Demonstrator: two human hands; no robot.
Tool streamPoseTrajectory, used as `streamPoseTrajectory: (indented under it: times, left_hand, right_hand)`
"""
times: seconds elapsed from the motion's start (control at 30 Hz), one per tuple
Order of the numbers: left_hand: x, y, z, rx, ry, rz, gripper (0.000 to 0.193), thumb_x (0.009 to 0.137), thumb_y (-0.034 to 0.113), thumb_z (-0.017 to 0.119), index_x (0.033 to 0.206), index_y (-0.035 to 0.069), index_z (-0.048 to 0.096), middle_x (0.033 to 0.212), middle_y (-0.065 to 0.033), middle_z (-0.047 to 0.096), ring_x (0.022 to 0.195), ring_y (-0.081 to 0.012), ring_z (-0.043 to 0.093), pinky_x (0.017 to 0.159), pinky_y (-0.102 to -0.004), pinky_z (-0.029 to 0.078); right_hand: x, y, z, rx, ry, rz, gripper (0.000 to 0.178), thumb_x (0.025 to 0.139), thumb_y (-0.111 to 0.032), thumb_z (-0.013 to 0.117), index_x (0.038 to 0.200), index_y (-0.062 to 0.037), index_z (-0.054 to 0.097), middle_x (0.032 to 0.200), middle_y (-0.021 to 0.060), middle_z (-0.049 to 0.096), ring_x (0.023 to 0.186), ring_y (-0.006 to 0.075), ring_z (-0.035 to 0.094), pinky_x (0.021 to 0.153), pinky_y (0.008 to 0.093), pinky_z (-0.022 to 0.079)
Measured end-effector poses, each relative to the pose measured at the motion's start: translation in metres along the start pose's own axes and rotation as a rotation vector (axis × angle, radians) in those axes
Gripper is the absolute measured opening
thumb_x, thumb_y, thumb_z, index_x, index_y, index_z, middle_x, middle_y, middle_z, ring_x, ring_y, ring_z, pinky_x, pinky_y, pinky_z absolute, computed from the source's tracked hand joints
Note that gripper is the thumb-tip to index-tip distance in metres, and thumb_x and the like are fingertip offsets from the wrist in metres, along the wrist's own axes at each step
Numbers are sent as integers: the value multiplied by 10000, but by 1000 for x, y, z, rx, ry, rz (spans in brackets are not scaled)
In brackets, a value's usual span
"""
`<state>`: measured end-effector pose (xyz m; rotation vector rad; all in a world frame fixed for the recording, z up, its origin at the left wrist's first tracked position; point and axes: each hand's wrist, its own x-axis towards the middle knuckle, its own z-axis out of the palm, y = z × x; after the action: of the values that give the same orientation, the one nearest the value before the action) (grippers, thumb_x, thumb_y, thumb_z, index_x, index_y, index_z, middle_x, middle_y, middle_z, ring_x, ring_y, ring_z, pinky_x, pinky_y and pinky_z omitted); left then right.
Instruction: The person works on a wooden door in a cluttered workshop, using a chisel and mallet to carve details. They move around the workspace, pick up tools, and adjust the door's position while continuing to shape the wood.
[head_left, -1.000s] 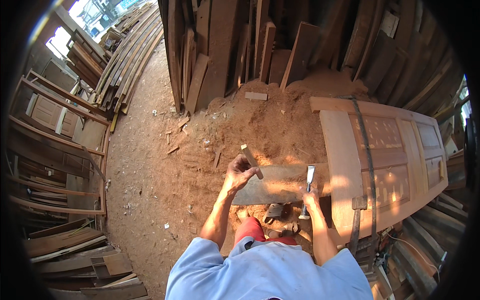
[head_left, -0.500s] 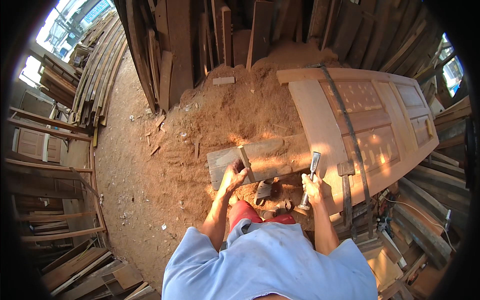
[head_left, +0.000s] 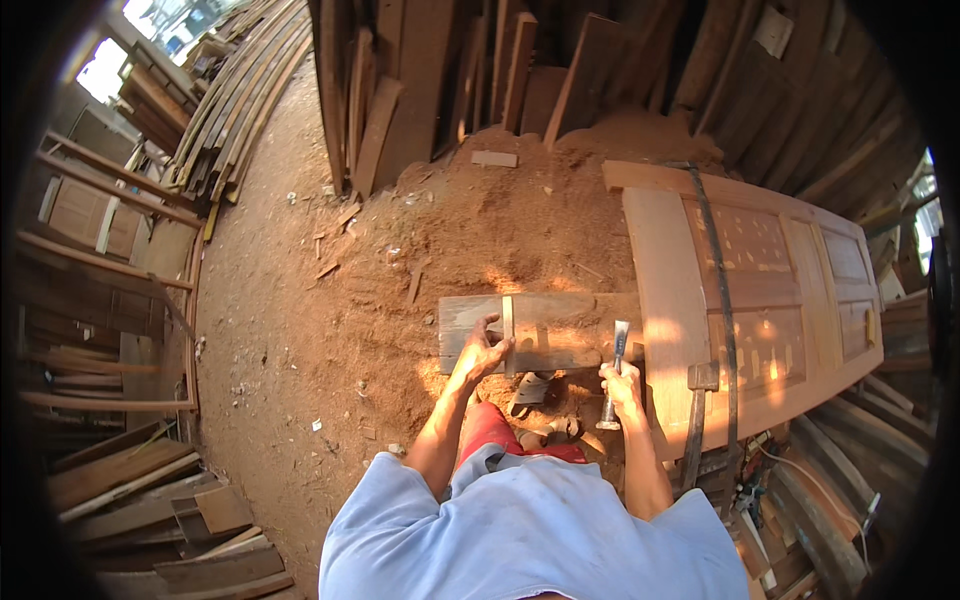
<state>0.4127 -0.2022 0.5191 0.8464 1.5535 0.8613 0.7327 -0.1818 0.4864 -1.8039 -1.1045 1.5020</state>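
My left hand (head_left: 481,354) is at a short, pale wood strip (head_left: 508,318), which lies crosswise over a weathered grey plank (head_left: 470,318). Its thumb and fingers close on the strip's near left side, with one finger lifted apart. In my right hand (head_left: 622,386) is a chisel (head_left: 619,348), its metal blade pointing up and away and its capped end showing below the fist. That hand is just past the plank's right part, beside a panelled wooden door (head_left: 668,300). My feet in sandals (head_left: 530,393) show under the plank's near edge.
A long dark bar clamp (head_left: 722,290) spans the door, and a mallet (head_left: 703,378) rests at its near edge. Sawdust (head_left: 520,220) covers the ground. Boards (head_left: 400,110) lean at the back, and timber (head_left: 250,80) is stacked far left. A cable (head_left: 820,470) runs among planks at right.
The view has turned, so the plank and door appear shifted right and straighter. The strip, tilted before, now looks square across the plank. My left fingers are more spread; the chisel stays in my right hand.
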Motion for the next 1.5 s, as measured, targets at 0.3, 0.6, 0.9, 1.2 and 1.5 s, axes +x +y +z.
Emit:
streamPoseTrajectory:
  times: [0.3, 0.6, 0.9, 1.2, 1.5]
  left_hand:
    - [26, -32, -30, -355, 177, 10, 707, 883, 116, 633, 1447, -27, 232, 997, -158, 666, 764, -172, 638, 686, -320, 541]
    - [55, -20, -69, -372, 571, 190, 785, 893, 280, 688, 1465, -15, 239, 1366, -289, 487, 1195, -336, 572, 956, -431, 493]
    - [6, -62, -13, 760, 369, -48, 1063, 761, 429, 768, 1527, 7, 165, 1565, -335, 103, 1457, -501, 90, 1159, -603, 113]
    - [13, -81, -10, 918, 112, -130, 985, 873, 544, 628, 1580, 133, 77, 1548, -375, -180, 1425, -544, -216, 1111, -654, -106]
    - [16, -88, -16, 885, 122, -111, 1033, 812, 534, 684, 1579, 153, 107, 1556, -377, -141, 1424, -565, -182, 1103, -682, -70]
  right_hand:
    - [59, 21, 23, -211, 1, -48, 44, 879, -76, 566, 916, -52, 567, 680, 39, 544, 555, 161, 589, 463, 296, 456]
    - [49, -13, 42, -616, 28, -98, 129, 858, -133, 583, 874, -6, 566, 715, 144, 604, 642, 279, 630, 583, 398, 482]
    - [65, 8, 3, -372, -68, -168, 53, 883, -73, 583, 870, -34, 549, 618, 33, 553, 469, 125, 518, 422, 275, 398]
    - [47, -28, 91, -232, -309, -154, 93, 880, -113, 584, 845, -40, 537, 584, 14, 497, 431, 110, 458, 404, 270, 354]
    - [48, -7, 185, -477, -217, -124, 212, 838, -165, 679, 783, -21, 534, 579, 42, 510, 450, 148, 470, 440, 314, 368]
